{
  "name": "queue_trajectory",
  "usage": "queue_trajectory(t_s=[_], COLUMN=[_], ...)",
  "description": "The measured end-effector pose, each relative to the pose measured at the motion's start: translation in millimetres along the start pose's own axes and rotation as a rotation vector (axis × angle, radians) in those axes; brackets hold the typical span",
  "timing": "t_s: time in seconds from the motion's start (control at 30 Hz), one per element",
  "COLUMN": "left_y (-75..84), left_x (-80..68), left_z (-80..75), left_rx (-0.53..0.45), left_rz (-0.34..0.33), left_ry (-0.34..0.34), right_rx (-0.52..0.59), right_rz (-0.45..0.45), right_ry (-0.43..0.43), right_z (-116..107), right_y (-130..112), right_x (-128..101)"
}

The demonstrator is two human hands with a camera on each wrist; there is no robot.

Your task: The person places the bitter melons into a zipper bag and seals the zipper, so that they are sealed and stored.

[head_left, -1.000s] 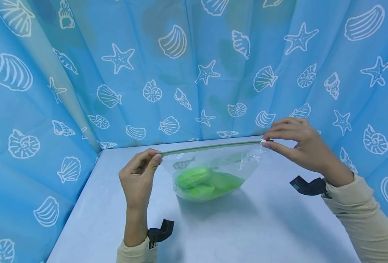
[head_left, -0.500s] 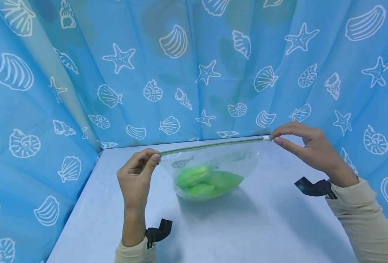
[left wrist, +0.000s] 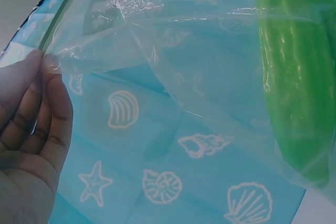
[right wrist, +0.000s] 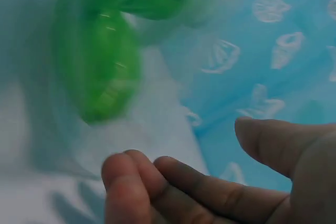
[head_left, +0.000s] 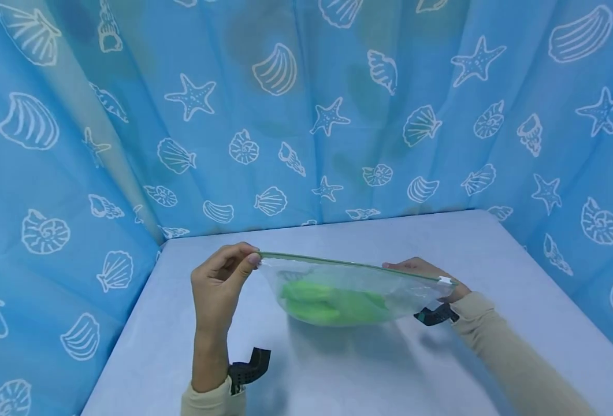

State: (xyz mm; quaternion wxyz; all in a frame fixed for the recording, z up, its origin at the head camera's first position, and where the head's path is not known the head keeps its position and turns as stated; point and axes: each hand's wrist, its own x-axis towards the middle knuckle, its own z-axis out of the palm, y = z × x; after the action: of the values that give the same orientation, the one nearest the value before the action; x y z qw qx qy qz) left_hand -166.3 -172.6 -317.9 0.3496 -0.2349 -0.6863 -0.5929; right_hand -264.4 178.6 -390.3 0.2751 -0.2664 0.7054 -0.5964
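Observation:
A clear zip bag (head_left: 415,289) with a green strip along its top hangs over the table. Its white slider (head_left: 445,280) sits at the right end of the strip. Inside lie several elongated green vegetable-shaped pieces (head_left: 332,300); the nearest one (left wrist: 294,77) is ribbed and looks like a cucumber or gourd. My left hand (head_left: 222,283) pinches the bag's upper left corner between thumb and fingers. Behind the bag's right end is my right hand (head_left: 441,280), partly hidden by it. In the right wrist view its thumb and fingers stand apart with nothing between them.
A white-covered table (head_left: 368,375) lies under the bag. Blue curtains (head_left: 296,115) with white shell and starfish prints surround it at the back and sides. Black wrist cameras (head_left: 249,365) sit on both wrists.
My right hand has let go of the bag's right end and moved down and left, behind the bag. That end has dropped. My left hand still pinches its corner.

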Motion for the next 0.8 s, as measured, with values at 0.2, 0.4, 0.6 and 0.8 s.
queue_trajectory(t_s=[0.2,0.4,0.6,0.8], left_y=[0.5,2.9,7.9,1.0], left_x=[1.3,-3.3,-16.5,-52.0], left_z=[0.0,-3.6,-16.1,-21.4], left_rx=[-0.005,0.015,0.017,0.028], left_rz=[0.001,-0.008,-0.058,-0.118], left_ry=[0.005,0.021,0.007,-0.286], right_rx=[-0.102,-0.262,-0.274,-0.321], right_rz=[0.175,0.281,0.155,0.130], right_ry=[0.000,0.187,0.376,0.561], right_z=[14.4,-6.3,-34.9,-57.1], right_y=[10.2,52.6,68.8,62.9], right_x=[24.7,46.2,47.2,39.3])
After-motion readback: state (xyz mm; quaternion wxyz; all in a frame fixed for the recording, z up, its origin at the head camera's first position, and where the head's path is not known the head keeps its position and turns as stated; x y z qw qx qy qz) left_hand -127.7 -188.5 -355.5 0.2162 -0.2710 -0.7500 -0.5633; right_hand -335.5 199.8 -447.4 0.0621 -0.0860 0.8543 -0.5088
